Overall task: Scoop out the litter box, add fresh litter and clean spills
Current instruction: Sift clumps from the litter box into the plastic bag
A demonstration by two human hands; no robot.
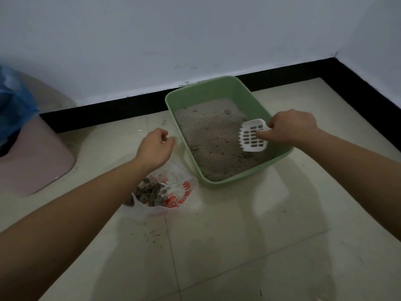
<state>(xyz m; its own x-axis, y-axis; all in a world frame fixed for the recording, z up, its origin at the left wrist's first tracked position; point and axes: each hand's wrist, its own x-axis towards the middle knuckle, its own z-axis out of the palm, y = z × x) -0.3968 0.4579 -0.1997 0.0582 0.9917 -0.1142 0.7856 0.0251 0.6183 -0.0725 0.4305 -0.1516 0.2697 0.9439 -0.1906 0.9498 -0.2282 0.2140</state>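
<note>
A green litter box [171, 105] with grey litter [208, 135] sits on the tiled floor against the wall. My right hand [293, 127] is shut on the handle of a white slotted scoop [252, 137], held over the right side of the litter with nothing in it. My left hand [155, 148] hovers left of the box, fingers curled around the upper edge of a clear plastic bag [173, 192] with red print. Dark clumps [149, 192] lie inside the bag.
A pink bin [36, 153] with a blue liner [13, 101] stands at the left. Scattered litter grains [155, 234] lie on the floor tiles in front of the bag. A black skirting board [108, 111] runs along the wall behind the box.
</note>
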